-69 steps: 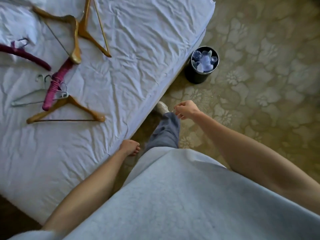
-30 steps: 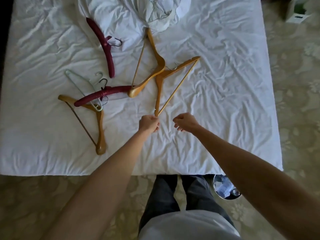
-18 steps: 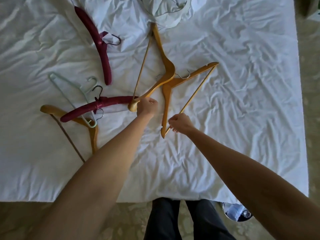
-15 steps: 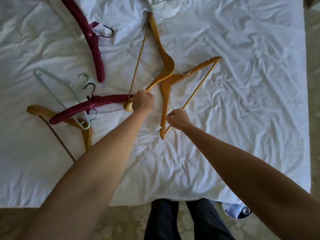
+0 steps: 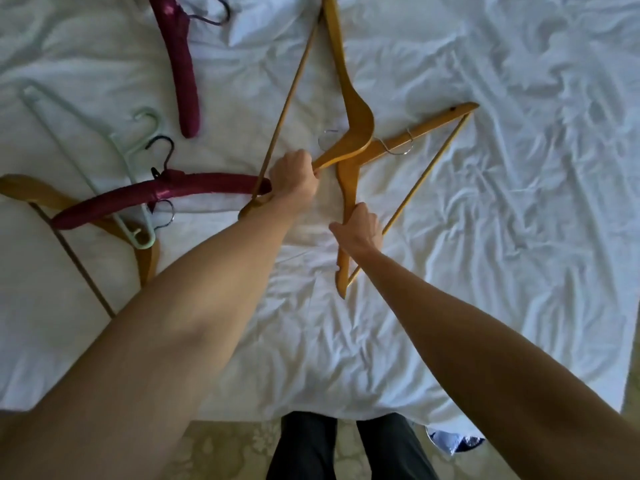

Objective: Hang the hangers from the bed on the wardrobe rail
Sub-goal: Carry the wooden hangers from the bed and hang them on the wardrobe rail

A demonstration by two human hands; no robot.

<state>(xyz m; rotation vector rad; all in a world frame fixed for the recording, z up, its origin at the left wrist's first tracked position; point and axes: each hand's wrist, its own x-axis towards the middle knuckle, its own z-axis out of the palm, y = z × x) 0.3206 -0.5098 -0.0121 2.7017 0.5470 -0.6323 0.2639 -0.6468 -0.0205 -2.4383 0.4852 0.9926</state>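
Several hangers lie on the white bed [image 5: 519,237]. My left hand [image 5: 294,180] grips the lower arm of a tall wooden hanger [image 5: 349,98] whose bar runs up to the top edge. My right hand [image 5: 358,228] grips the near arm of a second wooden hanger [image 5: 429,126], which lies under the first where they cross. To the left lie a padded maroon hanger [image 5: 166,192], another maroon one [image 5: 180,64] further back, a pale green plastic hanger [image 5: 104,147] and a third wooden hanger [image 5: 52,202]. No wardrobe rail is in view.
The bed's near edge runs across the bottom, with my dark trouser legs [image 5: 346,448] standing on patterned carpet [image 5: 225,452] just in front. A bin with bluish contents [image 5: 450,441] peeks out under the bed edge at the right.
I turned from the bedside to face the bed and reached in. Over the last half second both hands have closed on the two wooden hangers and the view has moved closer.
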